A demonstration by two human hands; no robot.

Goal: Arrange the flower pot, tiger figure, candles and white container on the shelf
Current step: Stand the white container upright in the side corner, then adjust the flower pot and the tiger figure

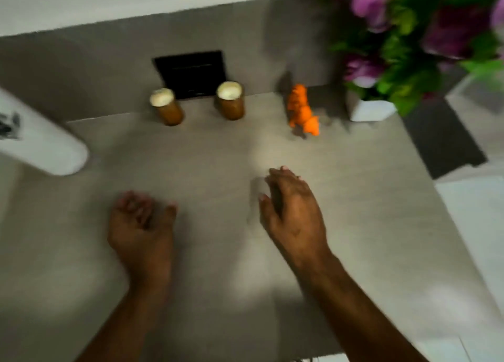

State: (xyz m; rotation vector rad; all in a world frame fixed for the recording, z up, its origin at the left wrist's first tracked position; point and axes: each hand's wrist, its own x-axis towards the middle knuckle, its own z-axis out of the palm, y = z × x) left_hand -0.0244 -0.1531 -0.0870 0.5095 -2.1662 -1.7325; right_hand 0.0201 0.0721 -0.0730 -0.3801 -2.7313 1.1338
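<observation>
Two amber candles with pale wax tops stand at the back of the grey shelf (191, 170), the left candle (165, 106) and the right candle (230, 100). An orange tiger figure (302, 112) stands to their right. At the back right corner sits the white flower pot (369, 110) with purple flowers and green leaves. A white container (41, 140) lies at the left edge, partly cut off. My left hand (140, 222) hovers over the shelf front, fingers loosely curled, holding nothing. My right hand (293, 209) is spread flat above the shelf, also holding nothing.
A black square plate (192, 74) is set in the grey wall behind the candles. The shelf's right edge drops off to a white floor and a dark strip (447, 140).
</observation>
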